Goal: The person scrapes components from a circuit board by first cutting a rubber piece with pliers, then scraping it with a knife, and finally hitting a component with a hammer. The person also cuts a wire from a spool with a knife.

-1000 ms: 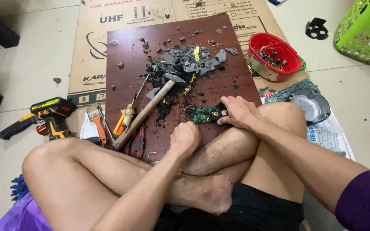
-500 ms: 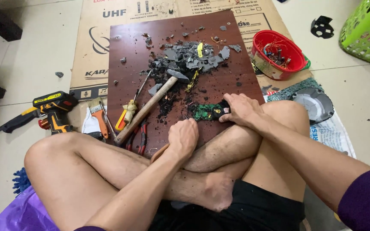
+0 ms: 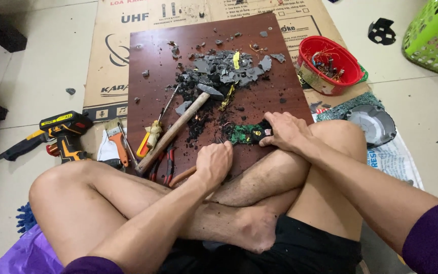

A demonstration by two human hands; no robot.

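The right hand [image 3: 286, 133] lies flat, fingers closed over the black end of a green circuit board [image 3: 244, 134], pinning it to the brown board [image 3: 290, 91] so it cannot slide. At nine o'clock from it, the left hand [image 3: 214, 161] is curled around a tool with orange handles [image 3: 182, 176], its tip meeting the circuit board's near edge. A hammer [image 3: 178, 128] rests within reach at eleven o'clock of the left hand, beside a pile of grey broken bits [image 3: 224, 71]. At two o'clock from the right hand stands a red bowl [image 3: 314, 77] holding small parts. A yellow drill [image 3: 62, 133] lies on the floor at nine o'clock.
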